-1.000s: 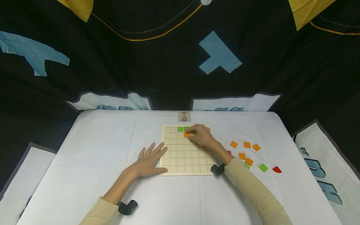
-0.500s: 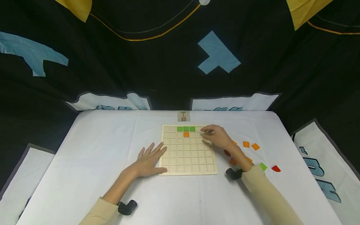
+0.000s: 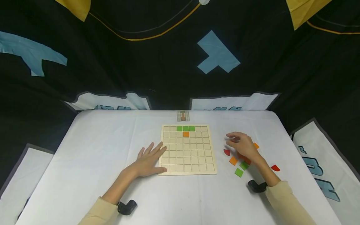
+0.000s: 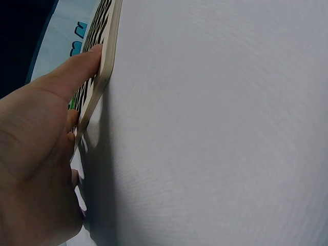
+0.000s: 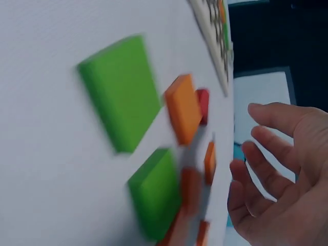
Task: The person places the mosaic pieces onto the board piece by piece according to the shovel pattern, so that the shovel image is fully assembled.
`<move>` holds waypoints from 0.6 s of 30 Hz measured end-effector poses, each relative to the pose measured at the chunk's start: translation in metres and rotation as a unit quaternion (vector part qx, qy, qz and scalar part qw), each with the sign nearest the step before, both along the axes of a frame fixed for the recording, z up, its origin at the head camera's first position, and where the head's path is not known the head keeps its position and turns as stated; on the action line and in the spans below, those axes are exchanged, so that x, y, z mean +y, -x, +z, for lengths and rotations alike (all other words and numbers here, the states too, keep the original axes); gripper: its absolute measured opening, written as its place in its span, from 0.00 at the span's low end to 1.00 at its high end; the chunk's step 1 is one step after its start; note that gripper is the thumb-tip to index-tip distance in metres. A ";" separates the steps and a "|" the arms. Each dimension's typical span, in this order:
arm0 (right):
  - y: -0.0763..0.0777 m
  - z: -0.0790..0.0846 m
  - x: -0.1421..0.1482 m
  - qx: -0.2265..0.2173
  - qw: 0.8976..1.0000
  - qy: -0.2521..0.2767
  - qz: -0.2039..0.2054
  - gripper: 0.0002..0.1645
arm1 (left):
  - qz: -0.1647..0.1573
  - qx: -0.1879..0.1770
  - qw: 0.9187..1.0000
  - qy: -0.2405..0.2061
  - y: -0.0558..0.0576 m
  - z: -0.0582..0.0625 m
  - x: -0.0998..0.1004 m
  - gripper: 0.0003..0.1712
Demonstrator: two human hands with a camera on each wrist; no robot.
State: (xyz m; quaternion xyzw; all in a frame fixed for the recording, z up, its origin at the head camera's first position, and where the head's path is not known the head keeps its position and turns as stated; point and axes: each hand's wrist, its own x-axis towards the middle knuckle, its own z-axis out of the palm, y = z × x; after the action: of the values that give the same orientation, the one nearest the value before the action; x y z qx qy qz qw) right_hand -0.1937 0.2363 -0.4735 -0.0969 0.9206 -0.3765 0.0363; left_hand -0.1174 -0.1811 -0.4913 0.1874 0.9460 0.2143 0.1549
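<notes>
A pale wooden grid board lies flat on the white table. Three green square tiles line its far row, with one orange tile below the middle one. Spread fingers of my left hand rest on the board's left edge; the left wrist view shows the thumb on its rim. Over the loose tiles right of the board hovers my right hand, fingers loosely bent, nothing between thumb and fingers. Beneath and beside it lie green tiles, orange tiles and a red curved piece; some are partly hidden.
A small printed picture card lies beyond the board's far edge. Another red curved piece sits farther right on the table. A dark curtain hangs behind the table. Each wrist carries a black camera.
My right hand has left the orange tile on the board and moved right, over the loose tiles. The row of three green tiles has come into full sight. My left hand stays put.
</notes>
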 end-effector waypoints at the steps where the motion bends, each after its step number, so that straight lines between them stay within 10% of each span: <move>1: -0.001 -0.001 0.004 0.000 1.000 -0.004 -0.004 0.21 | 0.000 0.000 1.000 0.002 0.000 0.000 0.000 0.53; 18: -0.006 -0.013 0.018 -0.034 0.997 -0.055 -0.030 0.21 | -0.002 -0.001 1.000 -0.007 0.000 -0.002 -0.001 0.54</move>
State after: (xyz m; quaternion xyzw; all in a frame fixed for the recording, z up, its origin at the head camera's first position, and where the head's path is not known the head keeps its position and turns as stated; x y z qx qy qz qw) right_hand -0.1875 0.2540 -0.4865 -0.0539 0.9408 -0.3289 0.0617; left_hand -0.1178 -0.1821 -0.4938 0.1899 0.9442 0.2203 0.1546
